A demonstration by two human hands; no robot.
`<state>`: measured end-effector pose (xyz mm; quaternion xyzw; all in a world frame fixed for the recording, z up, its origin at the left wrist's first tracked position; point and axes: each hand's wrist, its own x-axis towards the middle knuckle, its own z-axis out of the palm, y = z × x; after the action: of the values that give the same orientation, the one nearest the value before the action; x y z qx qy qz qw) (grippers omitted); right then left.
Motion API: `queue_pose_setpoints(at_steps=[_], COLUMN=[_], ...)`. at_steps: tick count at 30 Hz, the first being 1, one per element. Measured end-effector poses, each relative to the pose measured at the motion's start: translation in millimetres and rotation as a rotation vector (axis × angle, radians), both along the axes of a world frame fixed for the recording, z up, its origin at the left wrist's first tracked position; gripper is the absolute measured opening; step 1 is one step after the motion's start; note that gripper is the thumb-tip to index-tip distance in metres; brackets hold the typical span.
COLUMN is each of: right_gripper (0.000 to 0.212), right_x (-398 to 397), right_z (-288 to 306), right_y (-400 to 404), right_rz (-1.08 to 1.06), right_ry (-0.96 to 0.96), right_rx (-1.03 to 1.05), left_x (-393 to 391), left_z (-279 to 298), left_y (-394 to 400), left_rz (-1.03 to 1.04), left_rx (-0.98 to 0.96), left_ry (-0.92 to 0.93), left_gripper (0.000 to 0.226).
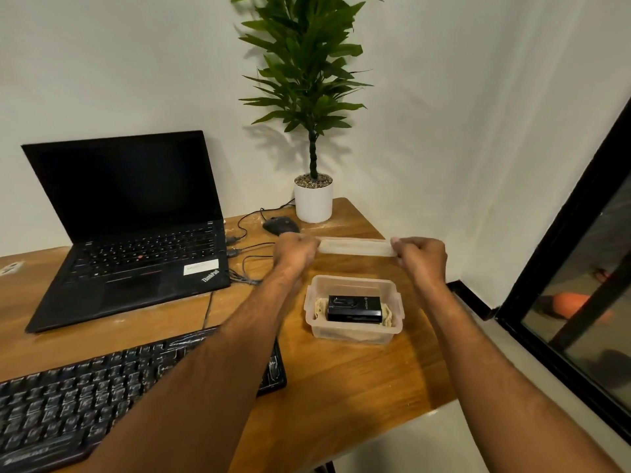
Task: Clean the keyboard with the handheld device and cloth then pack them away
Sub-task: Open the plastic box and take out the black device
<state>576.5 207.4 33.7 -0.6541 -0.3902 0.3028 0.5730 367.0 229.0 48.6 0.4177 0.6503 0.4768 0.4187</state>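
Translucent plastic lid (356, 247) held at both short ends: left hand (297, 252) fingers curled round its left end, right hand (421, 257) fingers curled round its right end, thumbs on top as far as can be seen. Lid's long axis runs left-right, roughly level, held above the table past the far side of the box.

Clear plastic box (353, 331) sits on the wooden table (358, 380), nearer the person than the lid, between the two forearms. Its long axis also runs left-right, so lid and box look about parallel. Inside: black handheld device (355, 308) lying flat on the folded beige cloth (319, 308). Both packed already, box not yet closed.

Judgement: packing step is almost over; lid likely needs to come toward the person and down onto the rim. Both hands are about equally near, the box sitting slightly closer to the right forearm.

Black keyboard (68, 401) lies at lower left, partly under the left forearm. Laptop (136, 233) open behind it, mouse (280, 225) and potted plant (312, 199) at the far table edge.
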Motion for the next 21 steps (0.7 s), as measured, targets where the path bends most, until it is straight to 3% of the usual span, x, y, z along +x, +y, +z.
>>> queue_pose_setpoints(at_steps=[6, 14, 18, 21], right_gripper=[0.021, 0.017, 0.017, 0.020], right_x=[2.7, 8.2, 8.8, 1.5], right_z=[-25.1, -30.5, -9.9, 16.1], right_y=[5.1, 3.4, -11.8, -33.3], right_rz=[0.025, 0.029, 0.039, 0.232], right_ry=[-0.153, -0.260, -0.349, -0.468], right_rx=[-0.206, -0.219, -0.061, 0.067], left_x=[-3.9, -8.9, -14.1, -18.3], left_z=[-33.1, -32.3, -20.0, -9.5], left_y=[6.3, 7.2, -8.0, -27.3], left_rz=[-0.071, -0.136, -0.193, -0.336], left_rx=[-0.126, -0.113, 0.086, 0.261], left_ry=[0.177, 0.289, 0.339, 0.412], left_gripper=[0.013, 0.013, 0.013, 0.023])
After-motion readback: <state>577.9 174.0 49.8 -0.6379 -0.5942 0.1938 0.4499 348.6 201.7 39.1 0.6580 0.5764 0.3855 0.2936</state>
